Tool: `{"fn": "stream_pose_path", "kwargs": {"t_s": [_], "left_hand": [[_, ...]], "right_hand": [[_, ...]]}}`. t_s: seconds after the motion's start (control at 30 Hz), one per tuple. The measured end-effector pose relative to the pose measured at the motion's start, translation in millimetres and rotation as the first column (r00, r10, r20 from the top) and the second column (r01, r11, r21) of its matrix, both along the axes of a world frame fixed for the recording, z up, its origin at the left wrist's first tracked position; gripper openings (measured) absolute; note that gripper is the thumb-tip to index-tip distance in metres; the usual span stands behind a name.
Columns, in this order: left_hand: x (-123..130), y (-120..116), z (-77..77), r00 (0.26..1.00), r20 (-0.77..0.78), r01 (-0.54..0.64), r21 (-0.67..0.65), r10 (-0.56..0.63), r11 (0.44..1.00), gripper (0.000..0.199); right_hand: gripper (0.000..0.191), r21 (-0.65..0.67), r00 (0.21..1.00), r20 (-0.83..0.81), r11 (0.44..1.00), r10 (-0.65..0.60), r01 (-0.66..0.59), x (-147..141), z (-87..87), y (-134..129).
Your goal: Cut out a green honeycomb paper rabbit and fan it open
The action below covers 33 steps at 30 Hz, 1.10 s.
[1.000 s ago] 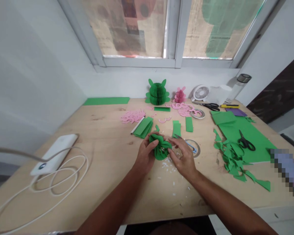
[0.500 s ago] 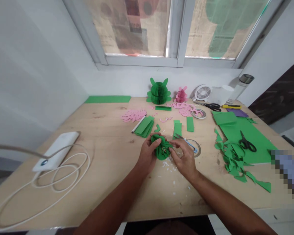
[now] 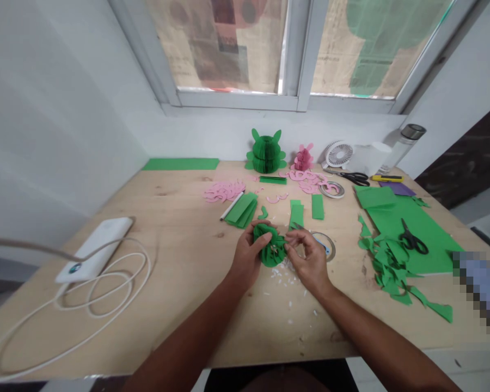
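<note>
My left hand [image 3: 247, 254] grips a folded green paper piece [image 3: 272, 251] from its left side, thumb on top. The fingers of my right hand [image 3: 309, 256] are pinched at the piece's right edge; whatever lies between the fingertips is too small to make out. Small white paper bits [image 3: 285, 276] are scattered on the table below the piece. Just beyond my right hand lie green paper strips [image 3: 296, 215] and a tape ring [image 3: 331, 247], partly hidden by that hand.
Green paper scraps [image 3: 390, 267], black scissors [image 3: 413, 239] and green sheets [image 3: 428, 231] lie right. At the back stand a green paper figure [image 3: 267, 155], a pink one [image 3: 303, 159] and a fan [image 3: 338, 155]. A white power bank [image 3: 96, 250] with a cable lies left.
My right fingertips have shifted slightly at the green piece's right edge, and the piece looks rounder and turned a little. The whole view has moved slightly.
</note>
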State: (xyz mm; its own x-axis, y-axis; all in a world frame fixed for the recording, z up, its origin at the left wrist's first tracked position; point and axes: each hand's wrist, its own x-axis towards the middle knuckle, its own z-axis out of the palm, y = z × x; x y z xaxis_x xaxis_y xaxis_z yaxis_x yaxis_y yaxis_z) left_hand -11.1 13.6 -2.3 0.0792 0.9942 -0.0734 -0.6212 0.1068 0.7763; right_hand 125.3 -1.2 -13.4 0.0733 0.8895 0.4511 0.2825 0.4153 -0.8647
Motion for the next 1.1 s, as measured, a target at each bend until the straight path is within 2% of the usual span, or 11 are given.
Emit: {"fn": "stream_pose_path", "kwargs": {"t_s": [0.33, 0.5, 0.73, 1.1], "left_hand": [[-8, 1, 1.0, 0.996, -0.046, 0.084, 0.075, -0.08, 0.994, 0.04], [-18, 6, 1.9, 0.977, -0.19, 0.119, 0.122, -0.095, 0.985, 0.03], [-34, 13, 7.4, 0.907, -0.411, 0.184, 0.188, -0.093, 0.965, 0.015], [-42, 16, 7.3, 0.839, -0.531, 0.244, 0.176, -0.117, 0.954, 0.011]], "right_hand": [[0.017, 0.012, 0.999, 0.014, 0.999, -0.031, 0.031, 2, -2.5, 1], [0.016, 0.01, 0.998, 0.052, 0.999, -0.033, 0.032, 1, 0.9, -1], [0.014, 0.061, 0.989, 0.143, 0.998, -0.04, 0.032, 2, 3.2, -3], [0.014, 0.086, 0.982, 0.187, 0.996, -0.002, -0.014, 1, 2.3, -3]]}}
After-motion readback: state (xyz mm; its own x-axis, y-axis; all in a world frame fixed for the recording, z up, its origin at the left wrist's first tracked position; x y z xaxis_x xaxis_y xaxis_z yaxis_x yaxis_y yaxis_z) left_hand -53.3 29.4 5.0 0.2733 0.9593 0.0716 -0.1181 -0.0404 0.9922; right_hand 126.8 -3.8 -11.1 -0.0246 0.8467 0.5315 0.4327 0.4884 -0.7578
